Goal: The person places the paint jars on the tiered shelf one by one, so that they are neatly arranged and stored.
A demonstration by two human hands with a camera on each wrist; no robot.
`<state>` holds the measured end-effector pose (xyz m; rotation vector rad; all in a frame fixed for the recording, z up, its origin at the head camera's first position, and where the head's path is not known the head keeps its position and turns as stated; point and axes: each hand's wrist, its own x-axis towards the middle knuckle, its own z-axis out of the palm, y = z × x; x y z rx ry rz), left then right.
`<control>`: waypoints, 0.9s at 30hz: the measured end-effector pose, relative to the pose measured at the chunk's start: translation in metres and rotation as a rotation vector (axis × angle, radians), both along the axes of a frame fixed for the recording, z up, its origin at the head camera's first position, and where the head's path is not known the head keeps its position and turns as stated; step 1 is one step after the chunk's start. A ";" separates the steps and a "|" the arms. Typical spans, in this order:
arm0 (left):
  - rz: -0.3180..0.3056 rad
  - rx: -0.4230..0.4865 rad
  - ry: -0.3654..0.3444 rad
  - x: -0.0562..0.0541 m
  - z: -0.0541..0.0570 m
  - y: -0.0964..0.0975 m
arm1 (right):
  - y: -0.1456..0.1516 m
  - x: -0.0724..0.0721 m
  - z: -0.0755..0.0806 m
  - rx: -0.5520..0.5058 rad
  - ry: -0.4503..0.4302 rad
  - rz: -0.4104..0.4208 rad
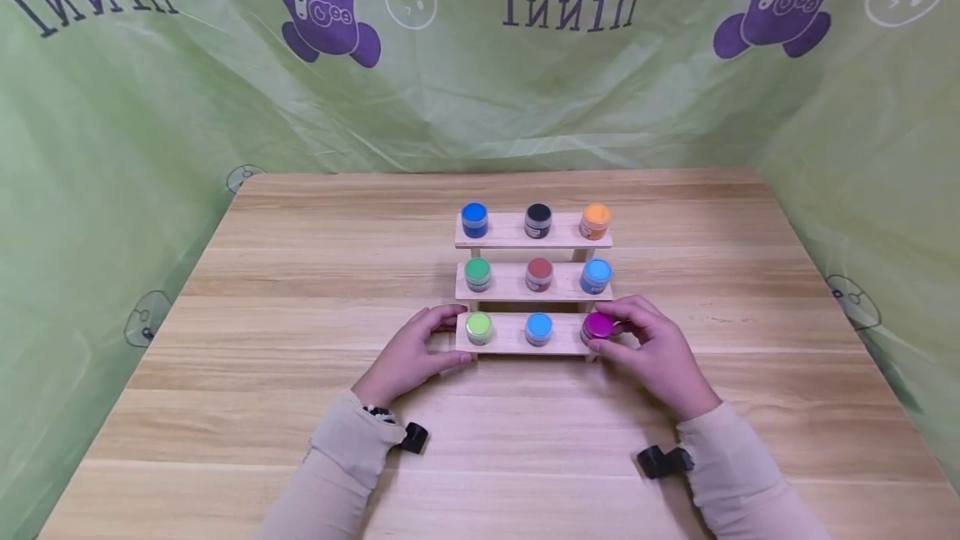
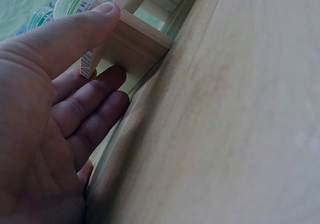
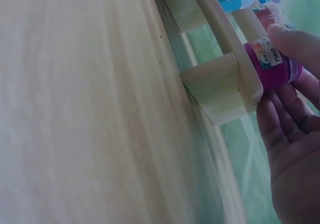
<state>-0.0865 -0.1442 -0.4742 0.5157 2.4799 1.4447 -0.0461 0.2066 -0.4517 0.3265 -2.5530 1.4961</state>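
A three-tier wooden rack (image 1: 508, 335) stands on the table with small paint jars on each tier. My right hand (image 1: 662, 350) pinches a magenta paint jar (image 1: 597, 327) between thumb and fingers at the right end of the lowest tier. In the right wrist view the base of this jar (image 3: 270, 76) sits right at the board. My left hand (image 1: 408, 357) holds the left end of the lowest tier, thumb at the front edge and fingers toward the back. A light green jar (image 1: 479, 327) stands beside it, and a light blue jar (image 1: 538, 328) is in the middle.
The middle tier carries a green jar (image 1: 477, 273), a brown-red jar (image 1: 539, 274) and a blue jar (image 1: 596, 275). On top stand a dark blue jar (image 1: 475, 220), a black jar (image 1: 537, 221) and an orange jar (image 1: 596, 222). Green printed cloth (image 1: 480, 98) surrounds the wooden table (image 1: 337, 257).
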 end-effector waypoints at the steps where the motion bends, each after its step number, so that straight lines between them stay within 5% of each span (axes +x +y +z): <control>1: 0.003 -0.002 0.000 0.000 0.000 -0.001 | -0.001 0.000 -0.001 -0.004 -0.001 0.003; 27: 0.014 0.017 -0.018 -0.001 0.001 -0.001 | 0.000 -0.004 -0.011 -0.023 -0.020 -0.019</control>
